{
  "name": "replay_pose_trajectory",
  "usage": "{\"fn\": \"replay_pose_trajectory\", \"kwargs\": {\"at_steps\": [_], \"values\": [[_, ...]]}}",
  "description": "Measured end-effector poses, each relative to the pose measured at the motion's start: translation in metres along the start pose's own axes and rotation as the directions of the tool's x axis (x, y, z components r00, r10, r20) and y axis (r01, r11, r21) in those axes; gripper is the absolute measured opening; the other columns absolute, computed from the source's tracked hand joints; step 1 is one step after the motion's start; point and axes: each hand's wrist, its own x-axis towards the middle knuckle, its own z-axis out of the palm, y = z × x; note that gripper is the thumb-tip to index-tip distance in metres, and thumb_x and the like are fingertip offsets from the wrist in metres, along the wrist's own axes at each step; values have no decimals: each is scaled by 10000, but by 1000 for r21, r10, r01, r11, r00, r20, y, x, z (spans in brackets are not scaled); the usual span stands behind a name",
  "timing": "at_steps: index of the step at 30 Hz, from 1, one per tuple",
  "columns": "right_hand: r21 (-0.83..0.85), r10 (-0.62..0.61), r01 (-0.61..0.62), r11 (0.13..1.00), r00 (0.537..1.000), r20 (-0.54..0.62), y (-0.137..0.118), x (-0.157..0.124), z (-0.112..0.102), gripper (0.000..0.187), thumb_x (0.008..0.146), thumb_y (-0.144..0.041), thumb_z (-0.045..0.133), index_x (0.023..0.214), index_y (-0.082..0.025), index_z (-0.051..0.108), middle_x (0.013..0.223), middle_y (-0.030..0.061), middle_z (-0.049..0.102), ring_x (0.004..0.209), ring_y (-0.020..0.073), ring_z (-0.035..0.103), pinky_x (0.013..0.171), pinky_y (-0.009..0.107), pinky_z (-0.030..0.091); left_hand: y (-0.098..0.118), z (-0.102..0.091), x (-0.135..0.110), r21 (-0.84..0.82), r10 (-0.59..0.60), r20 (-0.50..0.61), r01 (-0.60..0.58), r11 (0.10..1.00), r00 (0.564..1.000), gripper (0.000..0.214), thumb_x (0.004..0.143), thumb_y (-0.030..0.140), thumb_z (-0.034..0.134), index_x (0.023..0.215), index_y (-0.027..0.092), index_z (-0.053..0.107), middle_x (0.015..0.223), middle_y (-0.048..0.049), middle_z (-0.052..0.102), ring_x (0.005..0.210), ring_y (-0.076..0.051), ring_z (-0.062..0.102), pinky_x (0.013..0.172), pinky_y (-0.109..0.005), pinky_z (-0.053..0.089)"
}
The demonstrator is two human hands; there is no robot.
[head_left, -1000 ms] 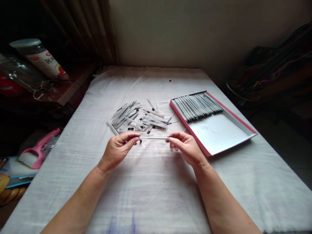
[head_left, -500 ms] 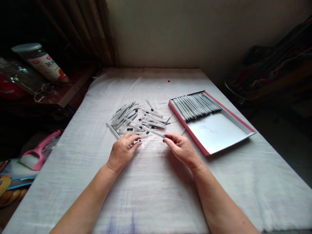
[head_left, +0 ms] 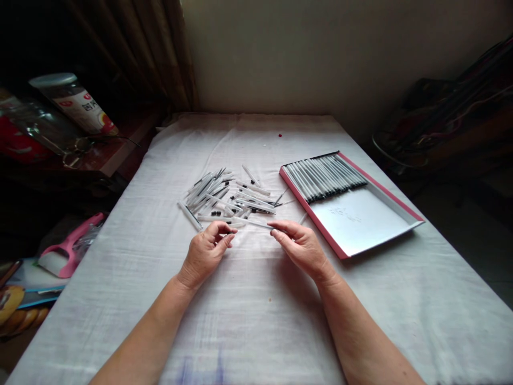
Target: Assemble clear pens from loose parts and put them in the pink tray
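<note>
Between thumb and fingers, my right hand pinches a slender translucent pen tube, which points left toward the pile. My left hand is closed in a pinch on a small black pen plug, partly hidden by the fingers. Just beyond both hands lies a loose pile of clear pen barrels and dark refills. Small black plugs are scattered among them. To the right, a shallow pink-edged box lid holds a neat row of pens with black ends.
A white cloth covers the table. On a side shelf at left stand a labelled jar and glasses. A pink tape dispenser sits low at left. A tiny red bit lies near the back.
My left fingers have closed on the small black plug. The pen tube in my right hand has swung lower and closer to level. The whole view has shifted slightly.
</note>
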Motion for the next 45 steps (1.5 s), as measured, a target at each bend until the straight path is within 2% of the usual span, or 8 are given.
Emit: {"fn": "replay_pose_trajectory", "kwargs": {"at_steps": [4, 8, 16, 22, 30, 35, 38, 45], "values": [[44, 3, -4, 999, 1000, 27, -4, 0, -1, 177, 750, -306, 662, 868, -227, 766, 856, 56, 749, 796, 208, 674, 711, 321, 525, -1, -2, 1, -87, -39, -95, 31, 996, 995, 230, 792, 400, 666, 852, 179, 642, 751, -4, 672, 539, -99, 594, 532, -203, 486], [49, 13, -14, 999, 1000, 16, -3, 0, -1, 171, 740, -299, 658, 847, -222, 767, 830, 52, 746, 759, 197, 665, 696, 318, 522, -1, -6, 2, -144, -26, -139, 5, 990, 990, 238, 756, 393, 711, 843, 172, 709, 733, -17, 676, 509, -83, 542, 511, -198, 474], [122, 57, -59, 991, 998, 18, -6, 0, -3, 177, 738, -314, 676, 859, -220, 766, 824, 46, 740, 720, 177, 652, 662, 304, 524, 4, -7, 2, -285, -110, -112, 74, 956, 988, 249, 719, 388, 744, 852, 179, 767, 749, -32, 693, 516, -83, 545, 524, -209, 488], [127, 63, -67, 990, 997, 34, -5, -1, -1, 182, 738, -329, 678, 848, -217, 768, 825, 52, 742, 725, 178, 651, 667, 303, 523, 4, -7, 2, -257, -85, -117, 53, 965, 990, 286, 713, 429, 746, 848, 179, 772, 685, -25, 667, 510, -92, 539, 513, -213, 490], [92, 43, -46, 995, 998, 40, -1, -1, 1, 172, 743, -289, 661, 859, -215, 765, 836, 57, 746, 764, 193, 658, 692, 310, 517, 0, -7, 0, -190, -13, -123, -10, 982, 992, 225, 765, 374, 716, 877, 187, 769, 738, -30, 666, 507, -78, 522, 511, -204, 474], [93, 41, -44, 995, 998, 41, -3, -2, 1, 167, 743, -284, 659, 855, -218, 764, 840, 56, 745, 748, 189, 651, 673, 306, 514, 1, -7, 0, -176, -11, -123, -11, 984, 992, 220, 772, 370, 710, 883, 189, 769, 697, -19, 644, 508, -82, 525, 513, -205, 469], [90, 36, -40, 995, 998, 48, -4, -2, 1, 162, 743, -275, 659, 852, -218, 765, 835, 55, 745, 745, 186, 652, 672, 301, 512, 3, -8, 1, -189, -22, -103, 2, 982, 994, 234, 766, 382, 710, 884, 189, 773, 690, -21, 639, 524, -91, 533, 527, -213, 483], [64, 6, -10, 998, 999, 53, -1, -2, 1, 164, 752, -266, 651, 856, -202, 760, 848, 62, 746, 775, 192, 664, 694, 301, 520, 5, -10, 3, -282, -75, 3, 73, 957, 997, 320, 774, 408, 690, 999, 191, 758, 850, -62, 690, 603, -103, 558, 608, -236, 504]]}}
